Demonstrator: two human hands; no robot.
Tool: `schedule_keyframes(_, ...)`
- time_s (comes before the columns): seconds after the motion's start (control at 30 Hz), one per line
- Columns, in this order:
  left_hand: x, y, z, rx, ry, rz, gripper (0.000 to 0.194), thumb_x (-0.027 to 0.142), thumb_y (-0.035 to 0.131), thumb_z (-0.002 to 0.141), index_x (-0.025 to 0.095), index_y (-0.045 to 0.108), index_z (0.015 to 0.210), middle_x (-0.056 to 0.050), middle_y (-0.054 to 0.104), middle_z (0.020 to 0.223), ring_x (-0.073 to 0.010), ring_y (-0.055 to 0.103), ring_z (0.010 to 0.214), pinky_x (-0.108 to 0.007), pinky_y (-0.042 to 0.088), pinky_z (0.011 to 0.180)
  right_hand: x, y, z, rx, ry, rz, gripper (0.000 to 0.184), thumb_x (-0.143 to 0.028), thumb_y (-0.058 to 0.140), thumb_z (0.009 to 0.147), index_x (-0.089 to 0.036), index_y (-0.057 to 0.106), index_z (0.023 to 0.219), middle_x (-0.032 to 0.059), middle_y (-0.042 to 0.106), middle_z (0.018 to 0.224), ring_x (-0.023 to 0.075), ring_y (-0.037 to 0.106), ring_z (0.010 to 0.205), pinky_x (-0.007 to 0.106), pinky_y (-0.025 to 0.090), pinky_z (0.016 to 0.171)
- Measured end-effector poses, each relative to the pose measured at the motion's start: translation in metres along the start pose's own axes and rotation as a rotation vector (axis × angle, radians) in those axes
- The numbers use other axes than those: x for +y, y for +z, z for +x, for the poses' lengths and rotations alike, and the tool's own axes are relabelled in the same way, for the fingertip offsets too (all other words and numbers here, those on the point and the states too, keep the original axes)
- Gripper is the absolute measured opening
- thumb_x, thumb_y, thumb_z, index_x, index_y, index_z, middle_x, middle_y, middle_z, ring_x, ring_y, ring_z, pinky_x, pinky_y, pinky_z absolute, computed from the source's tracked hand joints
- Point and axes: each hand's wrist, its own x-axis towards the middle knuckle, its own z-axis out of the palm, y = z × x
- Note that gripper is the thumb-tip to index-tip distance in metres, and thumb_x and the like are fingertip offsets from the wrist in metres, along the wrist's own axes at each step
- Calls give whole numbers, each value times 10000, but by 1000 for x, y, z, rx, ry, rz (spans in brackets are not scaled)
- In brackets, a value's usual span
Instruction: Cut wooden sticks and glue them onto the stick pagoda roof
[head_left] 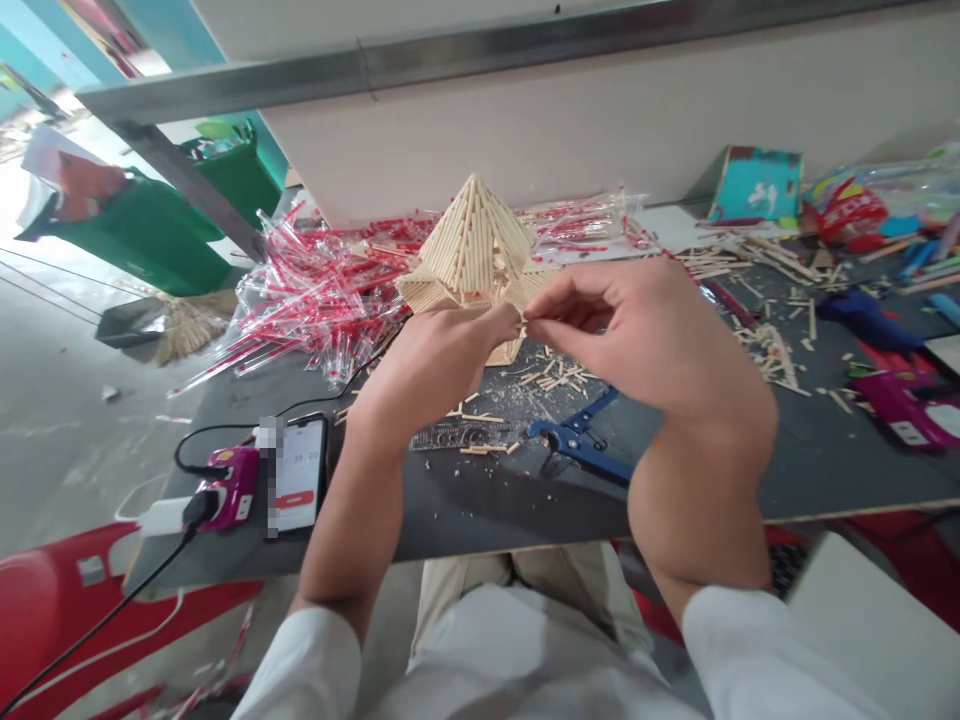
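A small pagoda-like model point(474, 240) built of pale wooden sticks stands on the dark table, with a pointed roof and flared lower eaves. My left hand point(442, 360) is closed at the near side of its eaves; the thumb points right, and the other fingers are mostly hidden. From the right, my right hand point(637, 330) pinches thumb and forefinger together beside that thumb tip. Whatever lies in the pinch is too small to make out. Below the hands are cut stick pieces point(559, 375), a clear ruler point(469, 433) and a blue-handled cutter point(581, 440).
Plastic-wrapped red-and-clear packets point(315, 290) are heaped at the left. A phone point(300, 475) lies beside a purple power strip point(232, 485). At the right are a blue glue gun point(866, 318) and another purple strip point(904, 408). Green bins point(127, 230) stand left of the table.
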Motion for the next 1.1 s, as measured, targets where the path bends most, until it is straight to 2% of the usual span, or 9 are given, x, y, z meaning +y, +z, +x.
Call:
schedule_keyframes(0.13,5,4,-11,-69,-111,-149,174,209,442,1044,164,608,1020,-14,610,747,-135,536,634,-281,353,614,40,-5,-33,-128,41,-233,328,-489,665,923,-213,745,1081,35,766,966,183,707,807,332,533,769)
schedule_keyframes(0.23,8,30,-22,-68,-124,-431,226,202,406,1056,140,620,1099,-38,661,850,-106,540,656,-259,399,663,96,3,-72,-332,154,-464,532,-593,504,987,-170,690,1252,148,721,1206,319,681,1112,461,525,965)
schedule_keyframes(0.33,16,71,-35,-81,-231,-823,281,295,401,1074,130,628,1096,3,547,723,-83,438,565,-229,372,587,143,14,-112,-570,92,-449,901,-701,636,861,-152,449,1550,191,417,1613,402,345,1515,537,368,1206)
schedule_keyframes(0.4,22,95,-43,-80,-309,-1083,367,427,411,1076,132,629,1061,45,417,635,-77,378,508,-215,340,520,157,19,-131,-596,9,-533,1159,-722,757,737,-194,266,1645,162,265,1696,424,173,1577,571,300,1247)
schedule_keyframes(0.63,28,123,-52,15,-364,-1246,541,603,381,1046,118,617,1091,66,322,632,-78,322,482,-220,326,474,148,23,-147,-415,-66,-763,560,-369,477,1005,-82,492,1485,253,575,1370,409,535,1281,586,443,1097)
schedule_keyframes(0.73,24,128,-55,64,-412,-1200,554,605,400,1040,111,648,1072,64,312,613,-83,317,497,-223,310,490,138,22,-148,-294,153,-550,544,-430,361,1047,-101,475,1464,257,591,1344,387,607,1196,537,515,982)
schedule_keyframes(0.83,24,132,-57,81,-441,-1113,552,597,404,1040,122,681,1001,53,335,596,-88,315,501,-226,275,493,123,26,-145,-247,373,-258,494,-494,261,1073,-148,566,1249,161,719,1073,271,712,939,381,566,822)
schedule_keyframes(0.9,27,132,-58,77,-451,-1039,539,569,400,1048,128,694,953,44,363,585,-92,327,504,-231,268,504,109,32,-142,-271,404,-178,430,-510,315,1069,-183,586,1143,87,738,947,220,709,828,316,549,740)
schedule_keyframes(1.1,31,122,-56,23,-441,-844,473,442,420,1055,115,747,958,45,377,558,-99,311,523,-240,260,545,73,58,-135,-321,429,76,303,-391,500,1012,-197,623,1209,66,728,1085,226,671,960,335,500,876)
